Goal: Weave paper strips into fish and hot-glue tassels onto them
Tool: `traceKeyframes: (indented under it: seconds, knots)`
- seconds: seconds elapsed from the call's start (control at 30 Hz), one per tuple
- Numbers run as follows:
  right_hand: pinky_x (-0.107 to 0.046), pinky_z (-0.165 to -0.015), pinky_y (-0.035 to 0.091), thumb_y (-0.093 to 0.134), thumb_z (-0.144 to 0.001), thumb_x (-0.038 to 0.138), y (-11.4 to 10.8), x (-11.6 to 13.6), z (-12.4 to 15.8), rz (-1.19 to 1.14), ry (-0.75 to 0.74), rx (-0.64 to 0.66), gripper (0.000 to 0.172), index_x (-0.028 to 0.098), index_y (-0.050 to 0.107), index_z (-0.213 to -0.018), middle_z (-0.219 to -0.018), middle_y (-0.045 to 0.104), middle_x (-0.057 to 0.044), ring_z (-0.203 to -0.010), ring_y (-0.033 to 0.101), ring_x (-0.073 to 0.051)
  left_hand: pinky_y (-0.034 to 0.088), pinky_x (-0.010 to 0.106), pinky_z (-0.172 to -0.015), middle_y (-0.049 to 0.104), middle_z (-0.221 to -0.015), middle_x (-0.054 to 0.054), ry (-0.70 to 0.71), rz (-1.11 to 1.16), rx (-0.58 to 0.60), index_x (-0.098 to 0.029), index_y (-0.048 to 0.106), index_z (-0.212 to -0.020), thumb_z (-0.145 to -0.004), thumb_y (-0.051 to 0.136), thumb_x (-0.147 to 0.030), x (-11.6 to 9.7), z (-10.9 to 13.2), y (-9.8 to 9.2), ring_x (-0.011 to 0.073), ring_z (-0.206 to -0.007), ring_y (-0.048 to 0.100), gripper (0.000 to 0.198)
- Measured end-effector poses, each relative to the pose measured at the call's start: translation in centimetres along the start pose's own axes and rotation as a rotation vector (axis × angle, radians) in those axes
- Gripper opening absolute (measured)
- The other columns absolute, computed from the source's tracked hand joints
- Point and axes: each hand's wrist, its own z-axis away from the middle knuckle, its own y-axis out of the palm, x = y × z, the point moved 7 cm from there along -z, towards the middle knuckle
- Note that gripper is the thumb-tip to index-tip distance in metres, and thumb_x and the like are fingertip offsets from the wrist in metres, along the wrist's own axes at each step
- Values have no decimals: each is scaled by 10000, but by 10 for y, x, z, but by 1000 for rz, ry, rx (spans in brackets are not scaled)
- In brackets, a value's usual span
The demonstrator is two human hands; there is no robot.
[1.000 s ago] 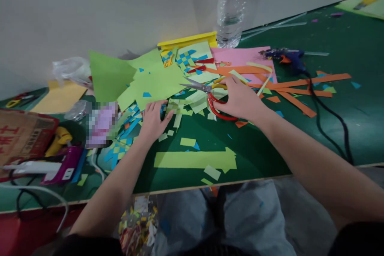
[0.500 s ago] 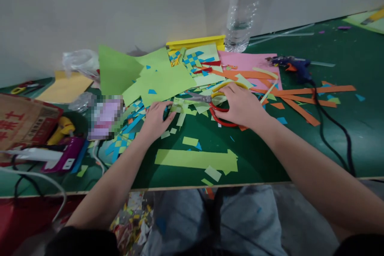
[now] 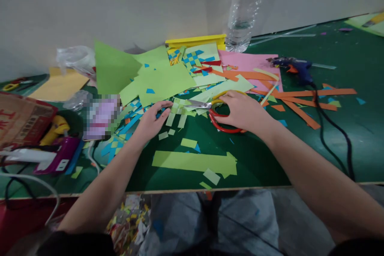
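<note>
My right hand is wrapped around the red and yellow handles of a pair of scissors. Their blades point left and lie close together, with the tip at a small piece of pale green woven paper strips. My left hand pinches that piece at its left edge, between thumb and fingers. Two loose strip ends hang from it toward me. Below lie small cut green scraps and a long light green paper strip.
Green sheets and a clear water bottle stand at the back. Orange strips and a blue glue gun with a black cord lie right. On the left are a blurred phone and a cardboard box.
My right hand and the scissors have come slightly lower, and the handles show more. The green paper's strip ends now show as two separate tails. The whole view has shifted a little.
</note>
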Motion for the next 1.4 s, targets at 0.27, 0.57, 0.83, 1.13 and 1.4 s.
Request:
traceKeyframes:
  seconds: [0.27, 0.57, 0.83, 1.13, 1.4]
  knots:
    - [-390, -832, 512, 634, -834, 480, -3, 2, 0, 14, 1, -40, 497, 123, 623, -1179, -1179, 639, -147, -1048, 621, -298, 512, 432, -1026, 700, -1190, 117, -86, 352, -37, -194, 603, -1134, -869, 638, -443, 2, -1, 0, 249, -1148, 646, 366]
    - [-381, -792, 508, 635, -825, 474, -5, 4, 1, 32, -35, -81, 478, 130, 613, -1157, -1160, 636, -147, -1038, 610, -301, 594, 311, -794, 663, -1144, 72, -128, 395, -174, -201, 617, -1095, -695, 785, -292, 19, -7, 4, 148, -822, 683, 444]
    - [-489, -969, 446, 572, -874, 454, -28, 0, 3, -54, -90, -353, 488, 181, 537, -1277, -1267, 580, -148, -1195, 542, -340, 561, 232, -706, 639, -1105, 61, -216, 655, -284, -200, 631, -1082, -629, 827, -172, 15, -1, -14, 100, -758, 632, 495]
    - [-611, -1075, 291, 491, -929, 523, -43, -11, 11, 56, -138, -420, 550, 244, 460, -1402, -1396, 530, -136, -1318, 444, -405, 525, 189, -602, 642, -946, 33, -478, 970, -358, -184, 653, -1042, -667, 736, -51, 35, 1, -16, 96, -736, 624, 406]
    - [-572, -1059, 321, 476, -946, 449, -45, -18, 9, 65, -24, -472, 508, 201, 465, -1389, -1371, 537, -153, -1314, 447, -384, 464, 148, -516, 631, -883, -12, -459, 1013, -679, -238, 634, -969, -712, 675, -18, 44, 7, -36, 62, -658, 582, 341]
